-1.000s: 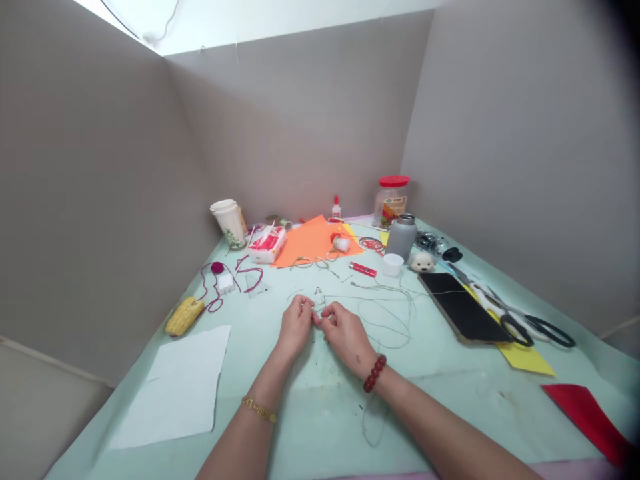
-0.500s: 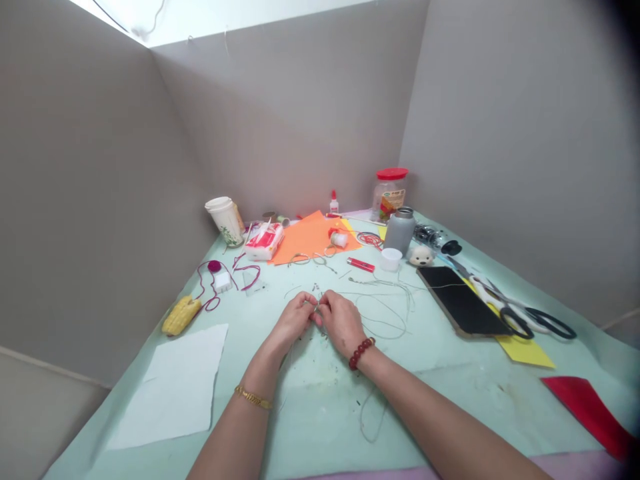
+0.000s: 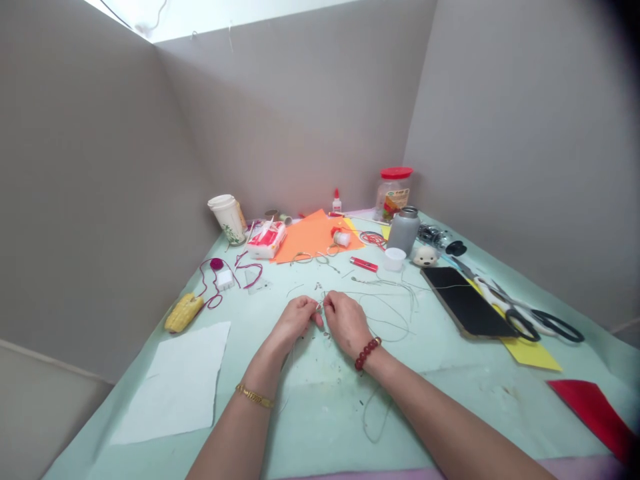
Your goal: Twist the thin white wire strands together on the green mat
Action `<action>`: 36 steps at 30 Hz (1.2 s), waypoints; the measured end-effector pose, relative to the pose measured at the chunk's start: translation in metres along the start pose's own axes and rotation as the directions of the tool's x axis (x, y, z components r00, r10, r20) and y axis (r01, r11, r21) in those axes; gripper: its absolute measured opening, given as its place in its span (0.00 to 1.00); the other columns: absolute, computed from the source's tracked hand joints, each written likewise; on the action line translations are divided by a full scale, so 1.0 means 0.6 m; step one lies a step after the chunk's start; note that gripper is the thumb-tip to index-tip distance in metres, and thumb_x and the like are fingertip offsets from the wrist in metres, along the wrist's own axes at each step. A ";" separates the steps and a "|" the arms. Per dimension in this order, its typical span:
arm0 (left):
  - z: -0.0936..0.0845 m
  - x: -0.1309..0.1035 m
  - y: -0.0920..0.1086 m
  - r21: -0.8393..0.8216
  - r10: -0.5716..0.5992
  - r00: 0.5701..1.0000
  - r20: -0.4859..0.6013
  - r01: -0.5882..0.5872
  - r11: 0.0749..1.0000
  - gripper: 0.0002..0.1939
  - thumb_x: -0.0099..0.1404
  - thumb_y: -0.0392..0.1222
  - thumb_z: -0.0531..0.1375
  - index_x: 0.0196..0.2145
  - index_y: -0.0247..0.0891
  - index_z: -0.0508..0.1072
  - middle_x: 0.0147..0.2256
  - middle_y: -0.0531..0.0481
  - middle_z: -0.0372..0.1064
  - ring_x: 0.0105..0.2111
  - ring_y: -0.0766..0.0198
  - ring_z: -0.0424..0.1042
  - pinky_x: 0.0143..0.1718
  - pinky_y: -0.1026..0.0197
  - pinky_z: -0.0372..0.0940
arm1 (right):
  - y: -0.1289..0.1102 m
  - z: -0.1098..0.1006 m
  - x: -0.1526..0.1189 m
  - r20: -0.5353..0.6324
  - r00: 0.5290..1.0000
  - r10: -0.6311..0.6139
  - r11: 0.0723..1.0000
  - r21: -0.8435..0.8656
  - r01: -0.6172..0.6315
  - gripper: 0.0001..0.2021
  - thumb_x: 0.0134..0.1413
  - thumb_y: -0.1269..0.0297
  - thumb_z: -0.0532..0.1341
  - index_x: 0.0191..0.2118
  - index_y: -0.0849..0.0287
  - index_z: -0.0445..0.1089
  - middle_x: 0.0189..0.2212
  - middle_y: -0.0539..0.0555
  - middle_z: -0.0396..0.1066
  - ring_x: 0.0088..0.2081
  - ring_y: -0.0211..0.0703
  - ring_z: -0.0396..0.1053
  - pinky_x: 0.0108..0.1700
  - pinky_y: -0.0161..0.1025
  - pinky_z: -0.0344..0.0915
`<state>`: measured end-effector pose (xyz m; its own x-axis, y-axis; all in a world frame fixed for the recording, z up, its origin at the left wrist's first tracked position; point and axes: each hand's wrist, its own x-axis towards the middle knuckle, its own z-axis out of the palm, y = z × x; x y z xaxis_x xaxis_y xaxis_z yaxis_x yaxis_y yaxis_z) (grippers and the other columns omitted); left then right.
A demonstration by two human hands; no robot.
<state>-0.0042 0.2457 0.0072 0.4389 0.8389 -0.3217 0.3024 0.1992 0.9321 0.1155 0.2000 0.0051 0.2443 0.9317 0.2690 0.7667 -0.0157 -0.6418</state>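
Close together at the middle of the table, my left hand (image 3: pixel 296 320) and my right hand (image 3: pixel 347 324) both have their fingers pinched. A thin pale-green cord (image 3: pixel 407 329) runs from between them. My left fingertips grip a small part of this cord, and the right thumb and forefinger pinch it a short gap away. Fine detail between the fingertips is too small to make out. Loose loops of the cord lie to the right of my right hand, and another loop (image 3: pixel 367 437) lies under the right forearm. Tiny dark clippings are scattered around the hands.
Beyond the hands lie a red lighter (image 3: pixel 363 265), orange paper (image 3: pixel 305 237) and a tissue pack (image 3: pixel 267 241). On the right are a phone (image 3: pixel 465 303), scissors (image 3: pixel 520 310) and a grey bottle (image 3: pixel 404 230). White paper (image 3: pixel 173 387) and a yellow corn-shaped object (image 3: pixel 183 313) are left.
My right hand has drawn slightly to the right, so the gap between the fingertips is wider. The left hand stays nearly in place. The whole view has shifted a little.
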 end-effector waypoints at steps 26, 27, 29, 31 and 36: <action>0.008 0.008 -0.016 0.113 0.119 0.984 -0.134 -0.104 0.988 0.08 0.57 0.42 0.52 0.29 0.35 0.64 0.22 0.53 0.67 0.15 0.75 0.50 0.17 0.70 0.46 | -0.001 0.003 0.002 -0.001 0.998 0.055 0.959 0.279 -0.052 0.05 0.47 0.71 0.52 0.31 0.58 0.63 0.25 0.49 0.67 0.26 0.36 0.61 0.30 0.33 0.54; 0.007 0.007 -0.015 0.108 0.121 0.983 -0.135 -0.107 0.988 0.08 0.57 0.43 0.52 0.29 0.35 0.64 0.22 0.53 0.67 0.15 0.75 0.50 0.18 0.70 0.46 | -0.002 0.002 0.002 -0.025 0.999 0.034 0.958 0.286 -0.026 0.04 0.48 0.70 0.52 0.31 0.58 0.63 0.27 0.50 0.67 0.27 0.36 0.61 0.31 0.33 0.55; 0.006 0.003 -0.014 0.090 0.127 0.984 -0.127 -0.116 0.989 0.07 0.57 0.42 0.52 0.29 0.35 0.64 0.22 0.54 0.66 0.15 0.75 0.50 0.18 0.70 0.46 | -0.003 0.001 0.003 -0.037 0.999 -0.023 0.949 0.314 0.033 0.04 0.48 0.67 0.53 0.30 0.58 0.64 0.30 0.50 0.67 0.28 0.36 0.61 0.32 0.33 0.56; 0.005 0.000 -0.012 0.052 0.119 0.988 -0.096 -0.114 0.992 0.07 0.57 0.42 0.52 0.29 0.36 0.63 0.22 0.55 0.65 0.15 0.76 0.49 0.17 0.70 0.45 | -0.003 0.001 0.004 -0.003 0.998 -0.055 0.940 0.337 0.053 0.04 0.48 0.67 0.54 0.28 0.58 0.64 0.27 0.49 0.66 0.28 0.35 0.61 0.32 0.32 0.56; 0.002 -0.006 -0.006 -0.038 0.077 0.997 -0.026 -0.078 0.996 0.11 0.59 0.48 0.51 0.31 0.37 0.60 0.22 0.57 0.63 0.14 0.77 0.46 0.15 0.70 0.40 | 0.005 0.005 0.007 0.095 0.995 0.001 0.940 0.340 -0.033 0.03 0.47 0.70 0.53 0.27 0.58 0.63 0.20 0.46 0.64 0.24 0.35 0.60 0.28 0.32 0.53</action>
<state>-0.0061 0.2413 0.0050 0.4386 0.8647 -0.2449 0.2354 0.1524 0.9599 0.1168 0.2053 0.0022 0.1872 0.9619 0.1991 0.5104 0.0779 -0.8564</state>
